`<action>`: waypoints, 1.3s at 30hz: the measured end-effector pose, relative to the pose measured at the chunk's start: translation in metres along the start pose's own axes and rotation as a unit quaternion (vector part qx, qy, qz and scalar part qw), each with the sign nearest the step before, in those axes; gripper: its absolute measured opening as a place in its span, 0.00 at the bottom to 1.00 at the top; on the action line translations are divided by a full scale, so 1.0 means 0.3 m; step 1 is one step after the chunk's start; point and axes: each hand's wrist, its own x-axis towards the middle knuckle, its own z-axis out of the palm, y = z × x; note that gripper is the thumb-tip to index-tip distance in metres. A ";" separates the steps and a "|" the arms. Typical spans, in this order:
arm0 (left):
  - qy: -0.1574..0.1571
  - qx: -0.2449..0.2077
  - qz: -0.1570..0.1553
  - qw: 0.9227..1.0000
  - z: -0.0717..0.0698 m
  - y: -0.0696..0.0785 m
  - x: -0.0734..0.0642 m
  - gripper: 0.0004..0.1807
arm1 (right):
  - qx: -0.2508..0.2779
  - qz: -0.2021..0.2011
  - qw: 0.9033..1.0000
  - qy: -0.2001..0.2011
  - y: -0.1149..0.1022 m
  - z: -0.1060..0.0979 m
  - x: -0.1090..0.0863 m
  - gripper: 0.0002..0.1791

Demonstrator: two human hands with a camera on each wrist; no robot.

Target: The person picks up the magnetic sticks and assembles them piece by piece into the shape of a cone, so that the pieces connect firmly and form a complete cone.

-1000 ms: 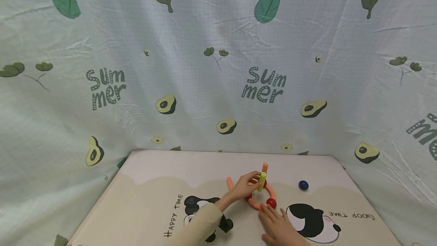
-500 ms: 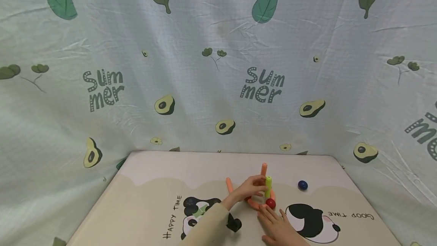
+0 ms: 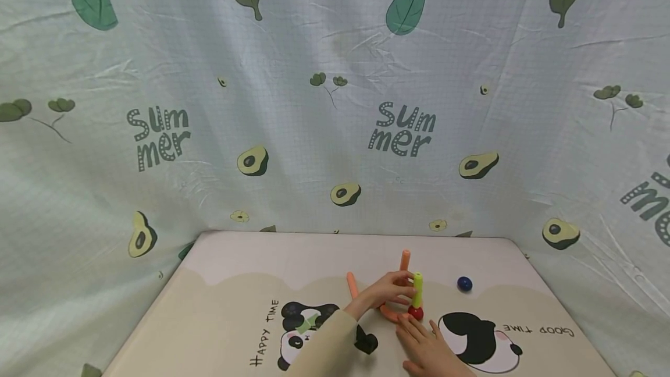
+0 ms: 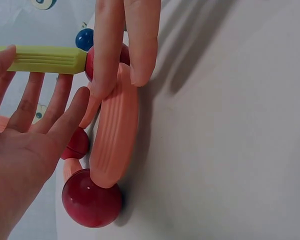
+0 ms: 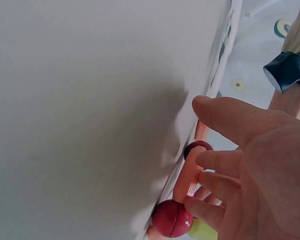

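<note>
In the head view my left hand (image 3: 384, 294) pinches a yellow-green ribbed rod (image 3: 417, 290), upright with its lower end at a red ball (image 3: 415, 313). That ball is part of a ring of orange curved rods and red balls, mostly hidden behind my hands. My right hand (image 3: 429, 345) lies low in front, fingers extended. From the left wrist view, two right-hand fingers (image 4: 142, 45) touch an orange curved rod (image 4: 115, 132) beside the ball, and the yellow-green rod's end meets that ball. The right wrist view shows the fingers along the orange curved rod (image 5: 187, 175).
Straight orange rods extend from the ring's back (image 3: 405, 259) and left side (image 3: 352, 285). A dark blue ball (image 3: 464, 284) sits apart, to the right. The panda-printed table (image 3: 209, 307) ends at a patterned curtain (image 3: 293, 103).
My left hand has carried the yellow-green rod rightward and down, from above the ring's back to the near-right red ball, turning it upright. My right hand has stayed nearly still.
</note>
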 end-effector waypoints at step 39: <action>0.050 0.091 0.080 0.991 -0.071 0.058 -0.117 0.13 | -0.011 -0.008 1.000 0.016 0.000 -0.013 0.006 0.34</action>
